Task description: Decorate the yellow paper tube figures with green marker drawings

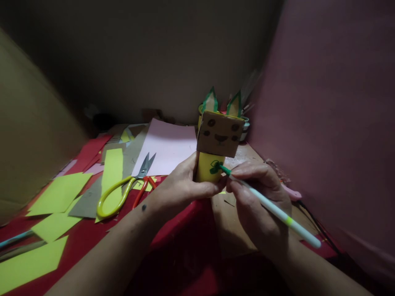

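Observation:
My left hand (185,185) is wrapped round the yellow tube body of a small paper animal figure (217,139). The figure has a brown cardboard face with drawn eyes and mouth, and two green-edged ears on top. My right hand (257,201) pinches a pale green felt pen (274,209). The pen's green tip touches a green scribble on the front of the yellow body. Both hands are over the middle of the table.
Yellow-handled scissors (123,191) lie left of my hands beside an orange-handled tool (143,189). Yellow paper pieces (58,193), grey card and a pink sheet (168,146) cover the red table (86,238). A cup of supplies stands behind the figure. A pink wall rises on the right.

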`<state>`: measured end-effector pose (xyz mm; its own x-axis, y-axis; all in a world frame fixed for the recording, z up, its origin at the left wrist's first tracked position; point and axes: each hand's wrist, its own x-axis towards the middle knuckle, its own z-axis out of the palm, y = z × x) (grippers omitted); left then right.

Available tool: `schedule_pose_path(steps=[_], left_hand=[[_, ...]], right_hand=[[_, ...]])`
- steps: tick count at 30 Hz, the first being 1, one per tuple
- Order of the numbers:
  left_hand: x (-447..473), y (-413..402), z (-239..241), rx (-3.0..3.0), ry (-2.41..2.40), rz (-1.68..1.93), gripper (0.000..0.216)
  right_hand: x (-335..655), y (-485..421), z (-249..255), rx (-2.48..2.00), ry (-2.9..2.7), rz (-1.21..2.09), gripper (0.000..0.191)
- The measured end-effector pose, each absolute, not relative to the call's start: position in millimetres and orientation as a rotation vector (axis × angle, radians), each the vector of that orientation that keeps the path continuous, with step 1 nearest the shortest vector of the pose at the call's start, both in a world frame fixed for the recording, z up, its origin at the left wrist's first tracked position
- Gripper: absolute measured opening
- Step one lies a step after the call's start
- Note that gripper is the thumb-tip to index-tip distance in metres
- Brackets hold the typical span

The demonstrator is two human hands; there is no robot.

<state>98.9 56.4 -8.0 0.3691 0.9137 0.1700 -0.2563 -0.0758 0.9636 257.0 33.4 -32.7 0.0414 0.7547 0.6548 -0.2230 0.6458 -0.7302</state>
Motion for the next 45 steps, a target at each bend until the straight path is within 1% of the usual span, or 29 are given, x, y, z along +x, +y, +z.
schedule_pose_path(steps=[6, 14, 18, 26, 33, 45], left_hand=[[97.5, 56.2, -9.2, 1.305, 0.705, 1.099, 0.045], [97.3, 54.6, -7.3, 1.279, 0.697, 1.102, 0.038], [97.0, 55.4, -9.6, 1.267, 0.714, 1.101, 0.040], [98.9, 55.4, -11.7, 1.210, 0.641, 1.094, 0.038], [97.6, 55.5, -12.3, 1.242, 0.702, 1.086, 0.037], [95.8, 55.2, -11.9, 1.267, 0.711, 1.061, 0.041]], right_hand=[[255.2, 32.9, -32.9, -0.479, -1.329, 0.823, 0.024], [250.9, 32.8, -33.2, -0.493, -1.277, 0.807, 0.023], [249.5, 33.3, -34.3, -0.473, -1.289, 0.823, 0.024], [251.9, 34.4, -39.5, -0.486, -1.296, 0.826, 0.025], [250.3, 31.7, -40.4, -0.505, -1.271, 0.839, 0.020], [248.9, 33.0, -38.2, -0.487, -1.270, 0.815, 0.021]])
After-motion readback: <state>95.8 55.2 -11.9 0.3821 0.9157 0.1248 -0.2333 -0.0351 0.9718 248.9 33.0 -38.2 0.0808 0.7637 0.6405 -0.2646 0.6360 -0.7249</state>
